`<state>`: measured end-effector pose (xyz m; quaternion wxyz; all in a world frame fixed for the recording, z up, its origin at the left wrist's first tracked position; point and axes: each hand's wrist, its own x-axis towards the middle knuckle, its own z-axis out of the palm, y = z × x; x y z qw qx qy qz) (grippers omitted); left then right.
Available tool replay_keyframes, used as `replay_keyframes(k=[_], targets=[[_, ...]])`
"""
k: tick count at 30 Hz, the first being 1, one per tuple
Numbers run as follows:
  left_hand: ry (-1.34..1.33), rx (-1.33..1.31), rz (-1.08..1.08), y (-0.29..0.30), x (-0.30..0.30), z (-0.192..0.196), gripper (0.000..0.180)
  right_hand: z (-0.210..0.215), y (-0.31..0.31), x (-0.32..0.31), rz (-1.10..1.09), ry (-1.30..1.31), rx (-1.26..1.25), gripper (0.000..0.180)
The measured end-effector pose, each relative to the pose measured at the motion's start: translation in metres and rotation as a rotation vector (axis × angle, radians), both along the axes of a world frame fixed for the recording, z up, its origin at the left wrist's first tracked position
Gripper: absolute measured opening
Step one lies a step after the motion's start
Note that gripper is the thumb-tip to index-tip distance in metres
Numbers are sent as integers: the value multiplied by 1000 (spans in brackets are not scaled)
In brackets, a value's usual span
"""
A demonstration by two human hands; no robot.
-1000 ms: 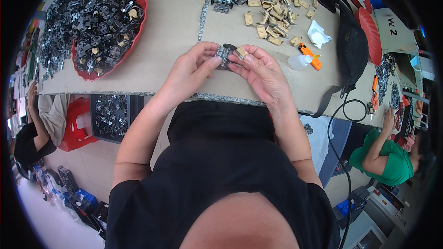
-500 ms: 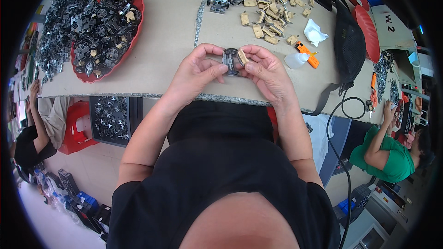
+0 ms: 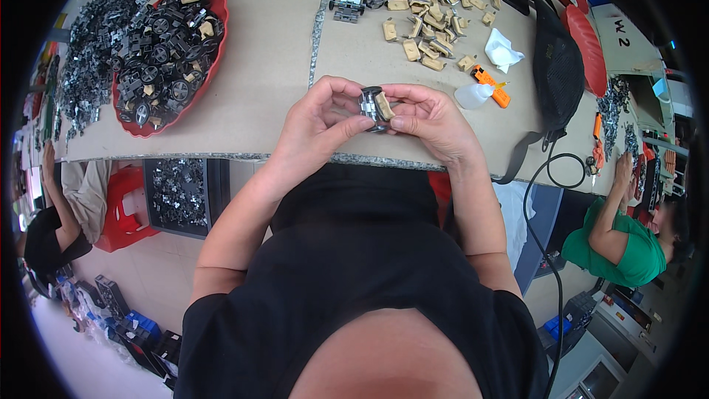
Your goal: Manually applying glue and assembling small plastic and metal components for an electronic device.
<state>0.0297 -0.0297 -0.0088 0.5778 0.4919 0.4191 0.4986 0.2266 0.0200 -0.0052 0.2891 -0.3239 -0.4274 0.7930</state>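
Red tray (image 3: pixel 214 37) of black parts (image 3: pixel 159 52) (tan pieces (image 3: pixel 425 29) nearby), orange-capped bottle (image 3: pixel 484 92).

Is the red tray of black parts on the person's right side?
No, the red tray lies on the table to the left of both hands.

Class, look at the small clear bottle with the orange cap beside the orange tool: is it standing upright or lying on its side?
Lying on its side: the clear bottle rests lengthwise on the table, its orange cap pointing sideways toward the orange tool.

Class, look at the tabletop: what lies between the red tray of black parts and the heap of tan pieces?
In the head view, bare tan tabletop with a speckled seam strip lies between the red tray and the tan pieces.
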Motion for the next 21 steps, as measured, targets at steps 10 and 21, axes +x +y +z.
replay_keyframes(k=[10, 21], targets=[[-2, -42, 19, -3, 1, -2, 32, -7, 1, 3, 3, -41, 69, 39], [-99, -124, 60, -4, 5, 2, 30, -15, -11, -1, -93, -73, 248, 16]])
